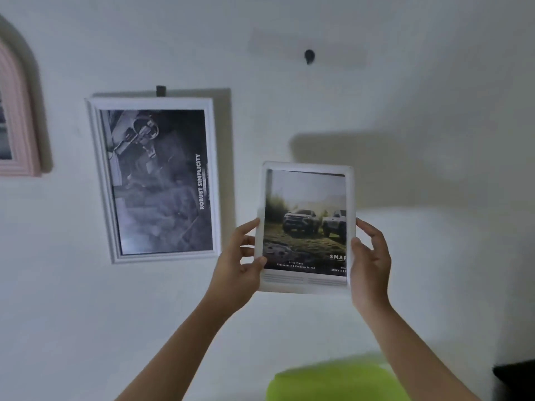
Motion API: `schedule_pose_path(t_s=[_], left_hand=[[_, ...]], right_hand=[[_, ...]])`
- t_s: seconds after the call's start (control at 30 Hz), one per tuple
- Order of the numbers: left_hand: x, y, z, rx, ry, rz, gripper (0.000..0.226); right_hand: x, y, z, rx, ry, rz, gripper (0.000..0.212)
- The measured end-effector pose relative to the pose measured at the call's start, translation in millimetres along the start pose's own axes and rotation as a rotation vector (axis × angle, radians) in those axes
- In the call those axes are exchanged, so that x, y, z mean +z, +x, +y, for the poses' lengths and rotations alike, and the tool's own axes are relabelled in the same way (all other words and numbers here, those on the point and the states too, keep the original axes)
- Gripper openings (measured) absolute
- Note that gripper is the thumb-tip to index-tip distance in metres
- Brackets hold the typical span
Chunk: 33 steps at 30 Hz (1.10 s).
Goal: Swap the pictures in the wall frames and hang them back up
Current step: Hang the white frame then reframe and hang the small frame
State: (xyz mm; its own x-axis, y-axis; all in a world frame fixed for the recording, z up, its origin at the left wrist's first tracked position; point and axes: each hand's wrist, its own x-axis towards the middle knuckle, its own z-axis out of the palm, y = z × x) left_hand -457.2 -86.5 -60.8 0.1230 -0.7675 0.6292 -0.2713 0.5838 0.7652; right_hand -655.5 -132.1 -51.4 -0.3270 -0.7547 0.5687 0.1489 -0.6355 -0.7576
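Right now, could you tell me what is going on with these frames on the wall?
A person holds a white frame with a picture of trucks up in front of the wall, the left hand gripping its left edge and the right hand its right edge. It is not hung yet; a bare dark hook sits above it. A second white frame with a dark picture hangs to the left.
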Motion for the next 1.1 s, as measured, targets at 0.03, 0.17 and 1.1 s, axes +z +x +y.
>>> schedule_pose_path(t_s=[0.03,0.17,1.1], left_hand=[[6,16,9,0.024,0.007,0.008,0.062],[21,73,33,0.111,0.026,0.072,0.063],[18,197,41,0.284,0.332,0.227,0.061]], right_hand=[[1,18,-6,-0.021,0.005,-0.009,0.035],[12,81,-25,-0.140,0.037,-0.044,0.033],[80,211,-6,-0.419,-0.079,-0.060,0.029]])
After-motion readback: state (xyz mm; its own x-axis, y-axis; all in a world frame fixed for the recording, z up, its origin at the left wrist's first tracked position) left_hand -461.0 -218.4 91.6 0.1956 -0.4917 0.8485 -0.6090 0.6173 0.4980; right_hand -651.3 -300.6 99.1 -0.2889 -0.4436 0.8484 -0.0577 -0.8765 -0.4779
